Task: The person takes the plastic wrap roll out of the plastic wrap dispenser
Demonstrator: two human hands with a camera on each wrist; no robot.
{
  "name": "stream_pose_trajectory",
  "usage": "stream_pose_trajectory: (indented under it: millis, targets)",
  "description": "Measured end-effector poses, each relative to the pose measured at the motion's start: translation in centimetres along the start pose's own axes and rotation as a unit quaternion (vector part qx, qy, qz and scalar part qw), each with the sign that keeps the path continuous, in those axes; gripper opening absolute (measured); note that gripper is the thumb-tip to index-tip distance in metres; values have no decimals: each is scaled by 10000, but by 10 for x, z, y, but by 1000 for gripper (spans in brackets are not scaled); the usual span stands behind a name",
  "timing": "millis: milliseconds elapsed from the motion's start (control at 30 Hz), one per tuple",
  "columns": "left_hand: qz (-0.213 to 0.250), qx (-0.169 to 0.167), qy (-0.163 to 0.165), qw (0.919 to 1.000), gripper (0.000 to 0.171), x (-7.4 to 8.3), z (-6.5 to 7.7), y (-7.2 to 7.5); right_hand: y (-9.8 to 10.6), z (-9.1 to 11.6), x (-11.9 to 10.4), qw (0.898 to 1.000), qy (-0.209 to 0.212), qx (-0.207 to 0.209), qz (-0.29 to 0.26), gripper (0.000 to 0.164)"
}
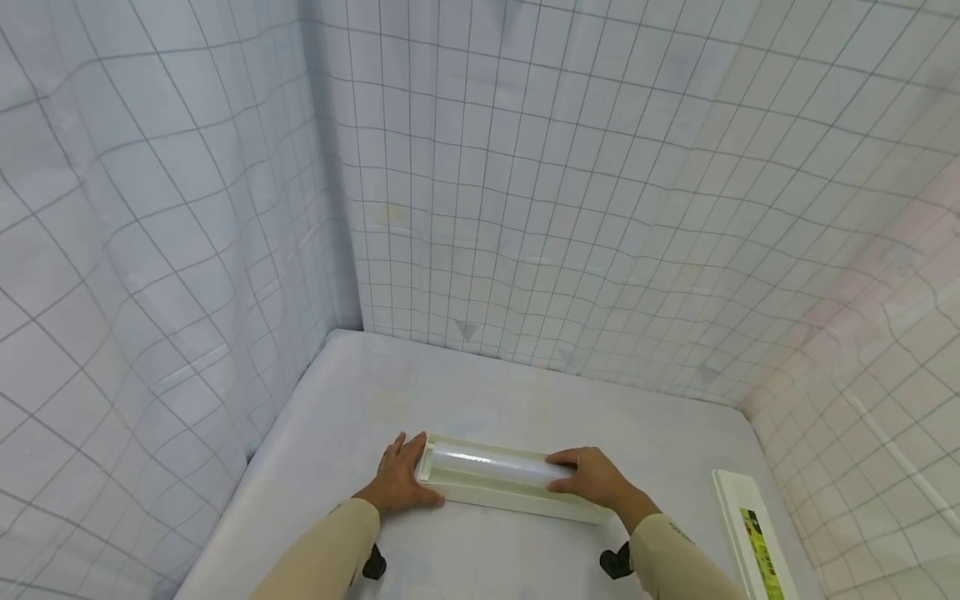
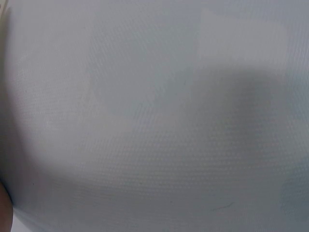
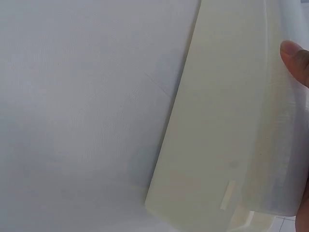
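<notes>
A long cream dispenser box (image 1: 517, 502) lies on the white surface in the head view, its top uncovered. Inside it sits a shiny roll of cling film (image 1: 480, 461). My left hand (image 1: 397, 482) holds the box's left end, thumb at the front and fingers spread toward the back. My right hand (image 1: 596, 479) grips the roll near its right end, thumb on the near side and fingers across the far side. In the right wrist view, the thumb (image 3: 293, 57) presses on the roll. The left wrist view shows mostly surface and a sliver of skin.
A cream lid (image 1: 738, 508) with a yellow-green label lies at the right of the white table (image 1: 360, 392). Grid-patterned sheets (image 1: 525, 208) hang at the back and both sides. Black straps or mounts show beneath both wrists.
</notes>
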State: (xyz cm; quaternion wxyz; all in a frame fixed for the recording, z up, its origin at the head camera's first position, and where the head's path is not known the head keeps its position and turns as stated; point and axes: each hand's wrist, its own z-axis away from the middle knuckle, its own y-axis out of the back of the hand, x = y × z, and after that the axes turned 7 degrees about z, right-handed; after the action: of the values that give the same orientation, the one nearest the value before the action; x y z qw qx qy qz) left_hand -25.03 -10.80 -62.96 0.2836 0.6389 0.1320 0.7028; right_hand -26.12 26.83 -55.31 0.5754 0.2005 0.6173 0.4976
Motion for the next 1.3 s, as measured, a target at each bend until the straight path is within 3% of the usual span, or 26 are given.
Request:
stream_pose_trajectory:
  millis: [433,833,1000,1300]
  targets:
    - [-105,-12,117,9999,124,-2,-2,-1,7,3,2,9997,-223,83,-47,48]
    - [-126,7,168,9998,124,2,0,-1,28,11,3,9966,-656,472,-138,46]
    - [-264,-28,95,9996,125,1,0,-2,35,14,9,9932,-975,589,-251,47]
    - [-277,-25,78,9996,124,3,0,-1,41,16,23,9898,-1104,896,-87,51]
